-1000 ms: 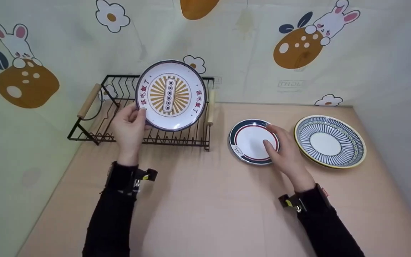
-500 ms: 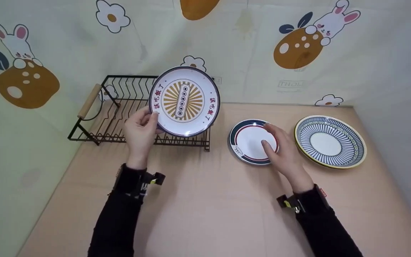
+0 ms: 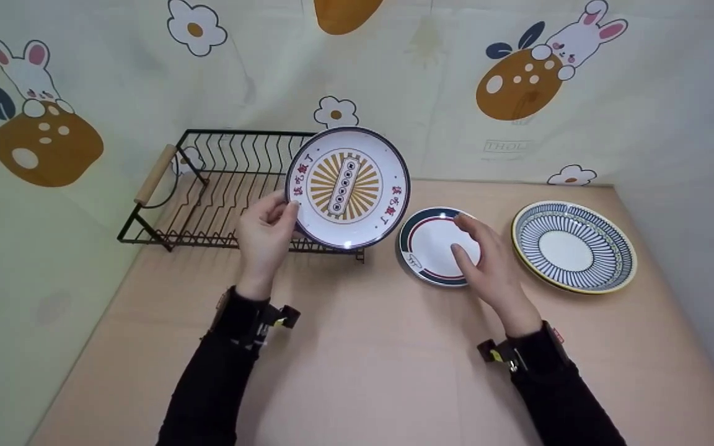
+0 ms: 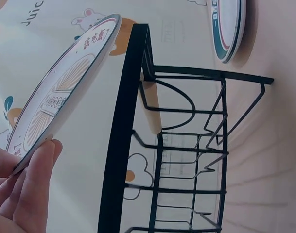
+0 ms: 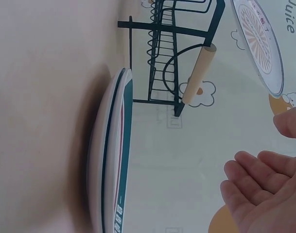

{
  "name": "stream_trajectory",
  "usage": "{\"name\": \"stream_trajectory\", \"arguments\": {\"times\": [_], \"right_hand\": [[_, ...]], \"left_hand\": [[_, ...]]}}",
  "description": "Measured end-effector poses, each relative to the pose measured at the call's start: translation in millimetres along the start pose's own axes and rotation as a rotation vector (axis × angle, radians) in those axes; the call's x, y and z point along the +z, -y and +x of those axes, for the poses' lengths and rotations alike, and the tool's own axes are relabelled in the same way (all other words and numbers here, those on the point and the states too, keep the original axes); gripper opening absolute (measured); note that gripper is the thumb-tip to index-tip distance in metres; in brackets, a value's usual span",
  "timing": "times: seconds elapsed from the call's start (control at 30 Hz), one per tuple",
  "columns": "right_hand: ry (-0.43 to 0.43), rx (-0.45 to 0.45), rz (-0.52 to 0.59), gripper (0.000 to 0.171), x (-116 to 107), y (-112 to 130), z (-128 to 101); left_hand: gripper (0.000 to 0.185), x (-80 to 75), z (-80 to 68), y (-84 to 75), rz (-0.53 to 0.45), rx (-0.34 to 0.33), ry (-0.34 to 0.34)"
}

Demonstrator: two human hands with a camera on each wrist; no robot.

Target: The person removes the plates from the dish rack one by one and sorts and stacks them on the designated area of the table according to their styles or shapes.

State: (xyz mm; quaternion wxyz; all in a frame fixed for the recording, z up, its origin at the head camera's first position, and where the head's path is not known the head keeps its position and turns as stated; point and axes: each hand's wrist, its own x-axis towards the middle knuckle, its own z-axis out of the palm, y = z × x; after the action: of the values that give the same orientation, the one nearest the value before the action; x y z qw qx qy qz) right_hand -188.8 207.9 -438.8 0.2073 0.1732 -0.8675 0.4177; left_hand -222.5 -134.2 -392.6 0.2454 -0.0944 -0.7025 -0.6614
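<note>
My left hand (image 3: 266, 240) pinches the lower left rim of a white plate (image 3: 348, 232) with a dark edge, red characters and a yellow ray pattern. The plate is tilted up in the air, over the right part of a black wire dish rack (image 3: 233, 186), and hides part of it. My right hand (image 3: 494, 272) hovers with relaxed fingers over a small plate (image 3: 434, 244) with a dark teal rim and red ring. In the right wrist view this plate (image 5: 123, 145) appears stacked on another, and the right hand (image 5: 267, 189) is apart from it, holding nothing.
A larger plate (image 3: 566, 251) with blue stripes and a yellow edge lies right of the small plate. The rack's left wooden handle (image 3: 155, 175) sticks up. A printed cloth wall (image 3: 406, 80) stands behind the pinkish tabletop (image 3: 363, 347).
My left hand has carried the white plate to the right and slightly nearer, uncovering more of the rack. My right hand has shifted slightly left; the plates on the table have not moved.
</note>
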Motion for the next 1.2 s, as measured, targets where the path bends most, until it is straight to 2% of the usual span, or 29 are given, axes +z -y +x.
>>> {"name": "stream_trajectory", "arguments": {"times": [0.63, 0.97, 1.2], "right_hand": [[-0.076, -0.114, 0.079, 0.046, 4.9, 7.2, 0.5], [-0.059, -0.118, 0.198, 0.045, 5.8, 13.1, 2.5], [-0.043, -0.084, 0.184, 0.041, 6.3, 15.4, 1.6]], "left_hand": [[0.025, 23.6, -17.6, -0.2, -0.011, 0.034, 0.089], [0.025, 35.0, -25.4, -1.1, -0.076, 0.002, 0.163], [0.026, 40.4, -28.2, -0.3, -0.095, -0.001, 0.194]]}}
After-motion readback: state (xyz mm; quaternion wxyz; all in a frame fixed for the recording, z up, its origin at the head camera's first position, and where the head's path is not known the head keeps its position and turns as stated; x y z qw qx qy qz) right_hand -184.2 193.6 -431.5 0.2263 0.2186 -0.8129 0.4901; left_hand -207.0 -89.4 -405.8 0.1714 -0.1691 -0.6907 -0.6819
